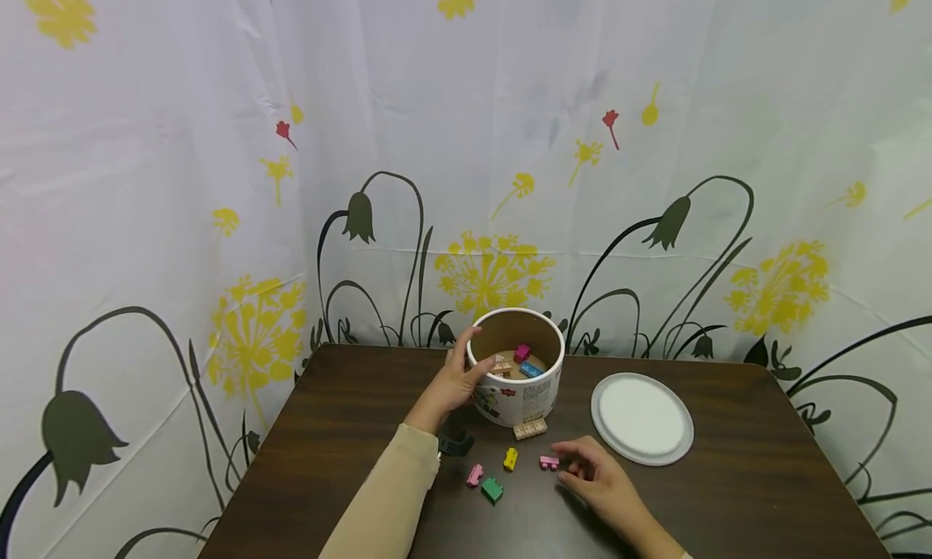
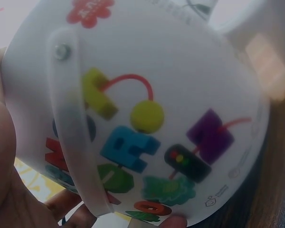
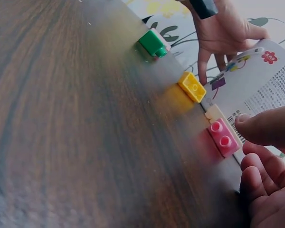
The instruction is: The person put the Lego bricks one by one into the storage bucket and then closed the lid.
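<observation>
My left hand (image 1: 453,387) holds the white bucket (image 1: 518,401) by its left side, fingers and thumb spread around the wall near the rim. Printed letters and shapes and a clear strap (image 2: 69,109) show on the bucket in the left wrist view. Inside lie a magenta brick (image 1: 522,353), a blue brick (image 1: 531,370) and beige bricks (image 1: 501,366). My right hand (image 1: 599,482) is just right of a pink two-stud brick (image 1: 548,463), its fingers loosely bent and apart. In the right wrist view the thumb and fingers hold nothing beside that pink brick (image 3: 224,138).
A beige brick (image 1: 530,429) lies against the bucket's base. Nearer are a yellow brick (image 1: 511,459), another pink brick (image 1: 475,475) and a green brick (image 1: 492,489). A round white lid (image 1: 644,417) rests on the wooden table (image 1: 757,462) to the right. A patterned curtain (image 1: 510,138) hangs behind.
</observation>
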Available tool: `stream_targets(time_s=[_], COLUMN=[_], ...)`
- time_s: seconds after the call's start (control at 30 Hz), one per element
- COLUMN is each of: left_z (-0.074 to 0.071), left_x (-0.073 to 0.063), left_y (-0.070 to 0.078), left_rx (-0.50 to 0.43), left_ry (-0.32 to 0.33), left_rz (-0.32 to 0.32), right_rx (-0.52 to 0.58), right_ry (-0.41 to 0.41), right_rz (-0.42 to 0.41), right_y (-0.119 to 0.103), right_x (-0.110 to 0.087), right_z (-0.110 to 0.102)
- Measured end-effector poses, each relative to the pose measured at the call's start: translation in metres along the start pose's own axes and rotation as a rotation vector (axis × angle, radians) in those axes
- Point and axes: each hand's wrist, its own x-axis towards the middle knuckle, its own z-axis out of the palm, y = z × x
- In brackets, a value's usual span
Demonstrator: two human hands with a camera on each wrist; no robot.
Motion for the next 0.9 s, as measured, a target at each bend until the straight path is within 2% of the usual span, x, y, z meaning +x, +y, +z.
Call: stream_targets(time_s=[0.13,0.37,0.63,0.9], left_z=[-0.0008,-0.0016,-0.0010,-0.0016], left_x=[-0.0003,0.0000,-0.0006,0.0001], left_y=[0.0003,0.0012,0.0017,0.0020], left_rx=[-0.005,-0.018,-0.049,-0.048], left_ry=[-0.008,-0.014,-0.018,-0.019], left_rz=[-0.003,-0.012,-0.015,-0.012], right_rx=[-0.036,-0.124,-0.174,-0.198], right_ry=[-0.025,-0.075,-0.074,-0.130], right_rz=[0.001,-0.083,-0.056,-0.067], right_y=[-0.0016,-0.0062,-0.0055,-0.0084], right_x=[0.0001,0.0002,0.0004,0.0020], right_z=[-0.0003,0.0016,0.0027,0.0012])
